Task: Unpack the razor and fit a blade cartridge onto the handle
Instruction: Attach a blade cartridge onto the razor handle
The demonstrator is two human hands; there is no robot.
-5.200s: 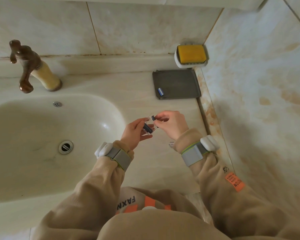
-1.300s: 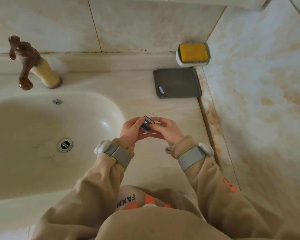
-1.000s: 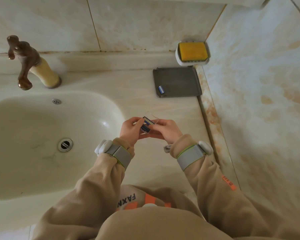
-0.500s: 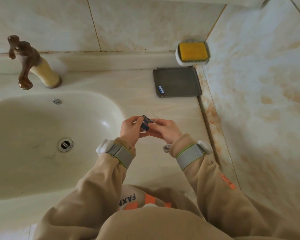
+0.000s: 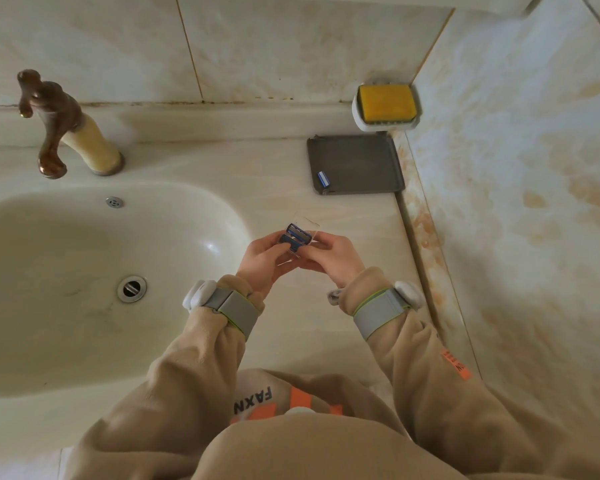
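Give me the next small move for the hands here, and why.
Probably pull one blue cartridge free of the clear holder. Left hand and right hand both pinch the pack above the counter, cartridges seated; no handle visible.

Blue cartridges (image 5: 296, 236) in a clear case (image 5: 307, 225). Another blue-and-white cartridge (image 5: 324, 179) on the dark grey tray (image 5: 361, 164). Yellow soap (image 5: 387, 103) in a white dish (image 5: 385, 124). Brown tap (image 5: 47, 116) on a cream base, cream sink (image 5: 84, 306), beige sleeves (image 5: 194, 368) with grey bands (image 5: 236, 311), orange patches.
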